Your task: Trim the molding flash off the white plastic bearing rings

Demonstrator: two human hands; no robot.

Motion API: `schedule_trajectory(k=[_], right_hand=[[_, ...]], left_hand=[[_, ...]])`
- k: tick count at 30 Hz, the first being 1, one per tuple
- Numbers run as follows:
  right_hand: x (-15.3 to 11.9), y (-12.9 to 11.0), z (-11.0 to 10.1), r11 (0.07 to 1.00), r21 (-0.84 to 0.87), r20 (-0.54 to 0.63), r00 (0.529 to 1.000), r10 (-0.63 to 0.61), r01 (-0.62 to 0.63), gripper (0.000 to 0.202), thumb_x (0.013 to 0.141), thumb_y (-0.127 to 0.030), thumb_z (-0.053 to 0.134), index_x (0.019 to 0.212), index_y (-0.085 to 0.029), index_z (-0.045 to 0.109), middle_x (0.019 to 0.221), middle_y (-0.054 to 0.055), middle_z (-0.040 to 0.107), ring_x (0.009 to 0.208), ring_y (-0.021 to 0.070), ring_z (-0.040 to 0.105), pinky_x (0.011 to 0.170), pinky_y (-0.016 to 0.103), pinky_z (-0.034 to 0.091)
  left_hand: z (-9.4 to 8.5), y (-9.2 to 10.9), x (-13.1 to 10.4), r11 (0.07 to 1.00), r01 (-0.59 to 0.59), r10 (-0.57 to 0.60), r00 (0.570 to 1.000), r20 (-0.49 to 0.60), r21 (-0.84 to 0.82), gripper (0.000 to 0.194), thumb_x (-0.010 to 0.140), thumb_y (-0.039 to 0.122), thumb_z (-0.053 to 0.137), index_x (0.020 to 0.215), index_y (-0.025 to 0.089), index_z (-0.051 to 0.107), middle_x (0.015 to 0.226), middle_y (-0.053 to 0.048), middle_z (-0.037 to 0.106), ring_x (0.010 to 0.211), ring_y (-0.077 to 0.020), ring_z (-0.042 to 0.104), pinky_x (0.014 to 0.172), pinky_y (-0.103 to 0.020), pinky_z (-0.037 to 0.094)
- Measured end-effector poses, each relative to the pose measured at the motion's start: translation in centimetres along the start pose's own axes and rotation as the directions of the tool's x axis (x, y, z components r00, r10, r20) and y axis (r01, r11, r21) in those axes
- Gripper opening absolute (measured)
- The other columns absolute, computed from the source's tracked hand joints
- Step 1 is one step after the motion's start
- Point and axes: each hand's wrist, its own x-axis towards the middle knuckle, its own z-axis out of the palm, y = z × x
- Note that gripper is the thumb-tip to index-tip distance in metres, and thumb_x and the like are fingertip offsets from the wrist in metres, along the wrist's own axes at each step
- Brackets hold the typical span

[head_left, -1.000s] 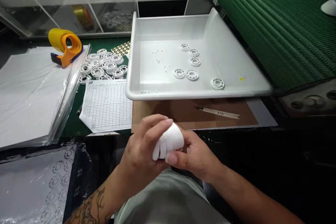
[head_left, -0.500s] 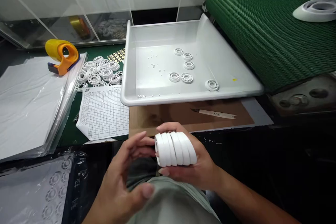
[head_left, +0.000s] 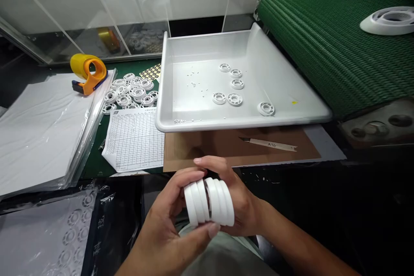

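Observation:
Between my hands lies a row of several white plastic rings (head_left: pixel 197 202), pressed face to face, with a narrow gap near the middle. My left hand (head_left: pixel 174 215) is closed around the left part of the row, fingers over the top and thumb along the lower edge. Behind the right part is my right hand (head_left: pixel 242 202), its palm against the end ring and its index finger stretched over the top; some of its fingers are hidden. Several similar rings (head_left: pixel 234 99) lie in the white tray (head_left: pixel 242 126) in front of me.
A craft knife (head_left: pixel 273 144) rests on brown cardboard (head_left: pixel 200 151). To the left are a ring pile (head_left: pixel 137 92), a printed form (head_left: pixel 136 138), a tape dispenser (head_left: pixel 92 75) on bagged white sheets (head_left: pixel 42 129), and a bag of rings (head_left: pixel 42 233). A green conveyor (head_left: pixel 310 30) carries rings at right.
My left hand has moved right and closed on the left part of the ring row. The row is lower, and a gap has opened near its middle. The view has shifted slightly.

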Motion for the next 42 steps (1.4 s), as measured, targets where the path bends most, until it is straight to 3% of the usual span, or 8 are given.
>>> schedule_trajectory(k=[5,12,20,26,30,36,39,42], right_hand=[[0.0,0.4,0.5,0.999,0.046,-0.075,0.997,0.002,0.002,0.053,0.109,-0.039,0.062,0.156,-0.021,0.047,0.147,0.018,0.056,0.131,0.033,0.06,0.114,0.046,0.051],[0.0,0.3,0.8,0.998,0.039,-0.088,0.995,0.042,-0.039,0.063,0.115,-0.057,0.054,0.163,-0.019,0.038,0.141,0.017,0.061,0.127,0.0292,0.063,0.112,0.04,0.052],[-0.1,0.1,1.5,0.995,0.058,-0.09,0.992,0.091,-0.086,0.062,0.113,-0.047,0.059,0.164,-0.018,0.039,0.143,0.014,0.062,0.128,0.0263,0.061,0.114,0.037,0.05],[-1.3,0.0,-0.4,0.985,0.147,0.021,0.996,0.089,-0.091,0.021,0.11,-0.038,0.067,0.121,-0.024,0.078,0.167,0.011,0.039,0.149,0.0336,0.048,0.118,0.044,0.048],[-2.3,-1.0,-1.7,0.793,0.42,-0.047,0.861,0.506,-0.442,0.018,0.106,-0.035,0.077,0.122,-0.03,0.083,0.135,0.009,0.067,0.122,0.025,0.065,0.102,0.032,0.056],[-1.2,-2.7,1.1,0.369,0.685,0.204,0.652,0.73,-0.628,0.049,0.106,-0.063,0.069,0.118,-0.016,0.079,0.085,0.005,0.067,0.068,0.0124,0.058,0.06,0.018,0.052],[-1.0,-2.8,2.1,0.204,0.759,0.279,0.592,0.756,-0.618,0.049,0.104,-0.063,0.072,0.113,-0.015,0.077,0.085,0.004,0.067,0.067,0.0112,0.057,0.058,0.015,0.051],[-1.2,-2.9,2.3,0.08,0.785,0.358,0.555,0.751,-0.614,0.049,0.102,-0.063,0.074,0.113,-0.015,0.078,0.084,0.005,0.066,0.07,0.0131,0.059,0.058,0.017,0.052]], left_hand=[[0.2,0.1,0.1,0.989,0.136,-0.132,0.988,0.074,-0.055,0.062,0.075,0.02,0.096,0.131,0.039,0.075,0.124,-0.004,0.079,0.096,-0.0201,0.078,0.078,-0.021,0.065],[1.3,1.0,1.0,0.995,0.01,-0.008,1.0,0.015,-0.096,0.055,0.063,0.016,0.1,0.111,0.037,0.083,0.108,0.0,0.078,0.077,-0.0123,0.069,0.065,-0.015,0.058],[2.8,1.3,1.1,0.999,-0.029,0.025,0.995,-0.094,-0.042,0.053,0.052,0.014,0.103,0.098,0.029,0.079,0.089,0.003,0.078,0.068,-0.0122,0.067,0.06,-0.016,0.058],[1.1,-0.4,0.8,0.997,-0.074,0.074,0.994,-0.076,-0.002,0.048,0.07,0.023,0.098,0.112,0.031,0.076,0.114,0.0,0.08,0.096,-0.0177,0.079,0.084,-0.021,0.063],[-0.4,-1.2,1.3,0.914,-0.23,0.27,0.96,-0.078,0.335,0.047,0.08,0.02,0.09,0.121,0.029,0.067,0.12,-0.004,0.076,0.107,-0.0205,0.077,0.094,-0.027,0.062],[0.1,-0.2,2.1,0.486,-0.454,0.32,0.887,0.331,0.747,0.048,0.091,0.009,0.072,0.135,0.019,0.055,0.128,-0.018,0.071,0.115,-0.0309,0.076,0.091,-0.041,0.069],[-0.3,0.8,1.0,0.513,-0.455,0.242,0.89,0.386,0.727,0.089,0.093,0.038,0.081,0.164,0.017,0.032,0.163,-0.027,0.05,0.154,-0.0397,0.051,0.119,-0.052,0.056],[-1.0,1.7,-0.2,0.636,-0.432,0.192,0.891,0.411,0.64,0.089,0.105,0.038,0.064,0.175,0.026,0.009,0.182,-0.013,0.028,0.169,-0.0269,0.026,0.134,-0.041,0.035]])
